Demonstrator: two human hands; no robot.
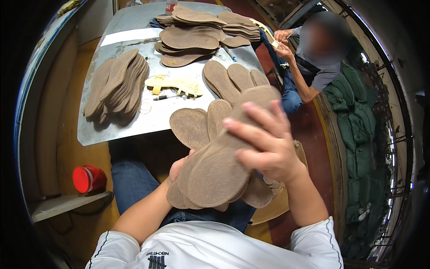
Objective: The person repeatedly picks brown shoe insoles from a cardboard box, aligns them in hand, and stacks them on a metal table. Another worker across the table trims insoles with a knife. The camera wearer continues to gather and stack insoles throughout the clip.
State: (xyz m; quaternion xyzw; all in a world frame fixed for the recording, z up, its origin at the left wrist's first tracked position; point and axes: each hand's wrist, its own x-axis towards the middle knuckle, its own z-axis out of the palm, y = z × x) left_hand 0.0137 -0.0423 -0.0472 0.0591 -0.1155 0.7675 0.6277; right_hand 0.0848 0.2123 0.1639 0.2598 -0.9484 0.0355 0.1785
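Observation:
Above my lap I hold a fanned bunch of brown, foot-shaped shoe insoles (219, 175). My left hand (178, 168) grips the bunch at its left edge, mostly hidden behind the insoles. My right hand (271, 143) lies across the top insole with its fingers over the surface, closed on it; the fingers and that insole are slightly blurred. Behind the bunch, more insoles (190, 125) stick out toward the table's near edge. Another insole (257, 193) shows below my right hand.
On the grey table (156, 127) lie a tall insole stack (117, 85), several insole piles (190, 38), a yellow sole-shaped template (174, 85) and a black pen (165, 97). A co-worker (313, 67) handles a similar yellow piece at right. A red container (88, 178) sits lower left.

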